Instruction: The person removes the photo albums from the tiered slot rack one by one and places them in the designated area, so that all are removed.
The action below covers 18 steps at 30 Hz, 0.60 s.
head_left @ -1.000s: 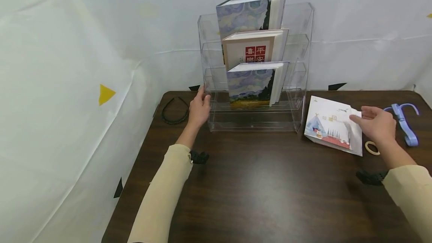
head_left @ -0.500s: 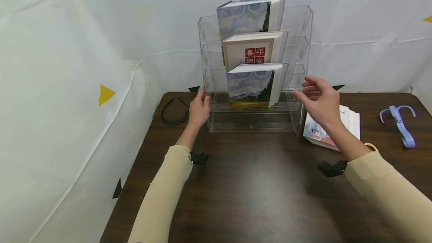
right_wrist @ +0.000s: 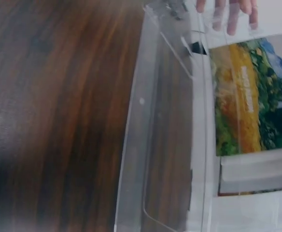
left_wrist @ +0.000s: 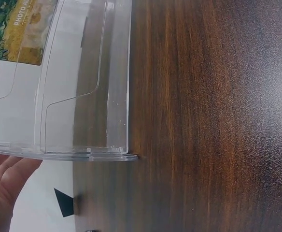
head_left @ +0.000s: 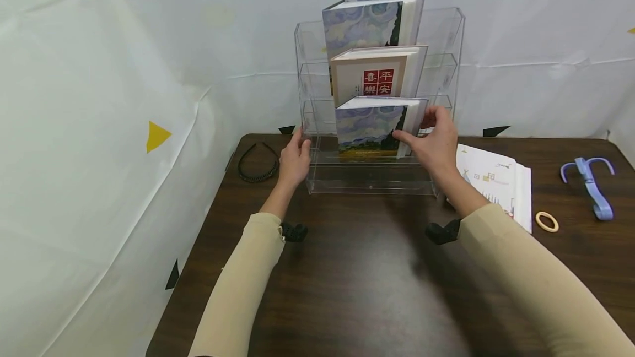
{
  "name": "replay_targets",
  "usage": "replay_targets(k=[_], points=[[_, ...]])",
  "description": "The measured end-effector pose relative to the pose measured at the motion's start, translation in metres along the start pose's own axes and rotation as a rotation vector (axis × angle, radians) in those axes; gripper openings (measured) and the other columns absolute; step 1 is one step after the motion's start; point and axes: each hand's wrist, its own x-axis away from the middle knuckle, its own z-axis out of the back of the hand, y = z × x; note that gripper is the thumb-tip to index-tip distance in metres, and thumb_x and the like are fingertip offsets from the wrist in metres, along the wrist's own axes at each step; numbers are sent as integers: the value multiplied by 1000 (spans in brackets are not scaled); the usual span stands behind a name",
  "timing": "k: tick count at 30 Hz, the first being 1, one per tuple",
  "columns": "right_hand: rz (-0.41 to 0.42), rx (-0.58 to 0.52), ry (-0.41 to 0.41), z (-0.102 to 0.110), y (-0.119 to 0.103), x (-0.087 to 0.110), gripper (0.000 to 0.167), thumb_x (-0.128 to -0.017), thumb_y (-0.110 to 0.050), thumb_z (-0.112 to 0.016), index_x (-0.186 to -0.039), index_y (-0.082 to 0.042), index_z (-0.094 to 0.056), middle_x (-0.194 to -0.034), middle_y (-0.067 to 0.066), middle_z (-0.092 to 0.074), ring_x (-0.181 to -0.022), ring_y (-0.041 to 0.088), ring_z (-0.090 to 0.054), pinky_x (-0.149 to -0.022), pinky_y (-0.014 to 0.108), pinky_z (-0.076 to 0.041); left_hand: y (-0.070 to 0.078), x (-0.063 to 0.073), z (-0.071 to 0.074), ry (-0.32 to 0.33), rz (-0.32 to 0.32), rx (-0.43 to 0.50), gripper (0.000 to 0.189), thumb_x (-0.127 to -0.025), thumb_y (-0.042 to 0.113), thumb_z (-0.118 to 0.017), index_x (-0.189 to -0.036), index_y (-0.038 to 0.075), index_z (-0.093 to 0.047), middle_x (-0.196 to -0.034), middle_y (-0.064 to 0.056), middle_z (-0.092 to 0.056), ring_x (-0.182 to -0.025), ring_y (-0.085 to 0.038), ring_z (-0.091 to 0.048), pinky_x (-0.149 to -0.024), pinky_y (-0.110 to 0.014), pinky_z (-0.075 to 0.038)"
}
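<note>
A clear acrylic tiered rack (head_left: 369,186) stands at the back of the table. In its front tier is a photo album (head_left: 364,131) with a painted landscape cover, upright. My right hand (head_left: 439,142) is at this album's right edge, thumb on the front cover and fingers behind it. My left hand (head_left: 294,163) rests against the rack's left side; in the left wrist view its extended fingers (left_wrist: 15,174) lie along the outside of the clear panel. Behind are a beige book (head_left: 347,79) with red character squares and a taller album (head_left: 359,29) with a similar painted cover.
A white illustrated book (head_left: 488,178) lies right of the rack, partly behind my right forearm. Beyond it are a pale ring (head_left: 547,222) and a light-blue hook-shaped object (head_left: 590,186). A black headband (head_left: 257,179) lies left of the rack. A white sheet wall closes off the back.
My right hand has left the white book, moved left past the rack's side and taken hold of the front photo album's right edge. My left hand has stayed at the rack.
</note>
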Motion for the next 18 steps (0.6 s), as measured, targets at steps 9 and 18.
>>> replay_targets(k=[9, 18], points=[[-64, -135, -315, 9, 6, -8, 60, -87, -18, -77, -131, 2, -42, -124, 24, -57, -111, 38, -59, -88, 53, -49, 1, 1, -1, 8, 1, -7, 42, -106, 22, -44, -148, 15, -43, -120, -13, -66, -101, -27, -64, -89, -48, -48], [15, -136, -314, 27, -1, -11, 50, -89, -14, -75, -132, -2, -54, -123, 22, -62, -109, 33, -63, -88, 45, -52, 2, 3, 0, 19, 6, -7, 43, -107, 23, -43, -149, 14, -42, -119, -12, -66, -97, -27, -62, -88, -47, -48]])
